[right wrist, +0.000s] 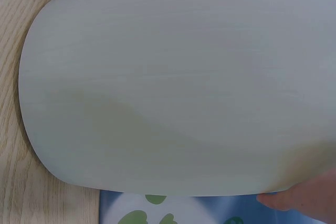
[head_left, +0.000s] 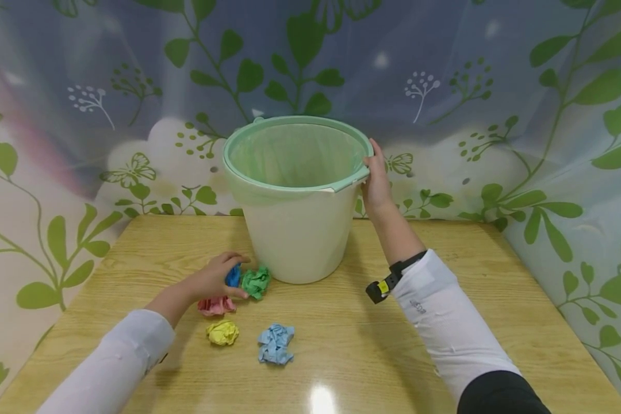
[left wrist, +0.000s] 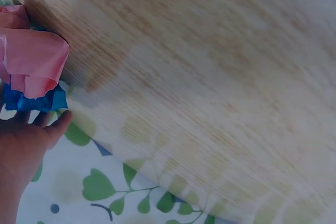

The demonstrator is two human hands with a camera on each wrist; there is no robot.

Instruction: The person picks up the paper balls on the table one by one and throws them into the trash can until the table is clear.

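Observation:
In the head view, my left hand [head_left: 214, 279] curves its fingers and thumb round a crumpled dark-blue paper ball [head_left: 233, 276]. A green paper ball [head_left: 256, 282] lies just beyond its fingertips, close to the bucket's base. Partly under the hand is a pink paper ball [head_left: 217, 306], which covers part of the blue one in the left wrist view. My right hand [head_left: 378, 181] grips the rim of a large pale bucket [head_left: 300, 230] with a green lip, on its right side. The bucket stands upright; its bottom inside is hidden.
Nearer on the wooden table [head_left: 341, 345] lie a yellow paper ball [head_left: 222, 332] and a light-blue crumpled paper [head_left: 276, 344]. A leaf-patterned curtain [head_left: 445, 115] hangs behind the table and along both sides. The bucket stands near the table's back edge.

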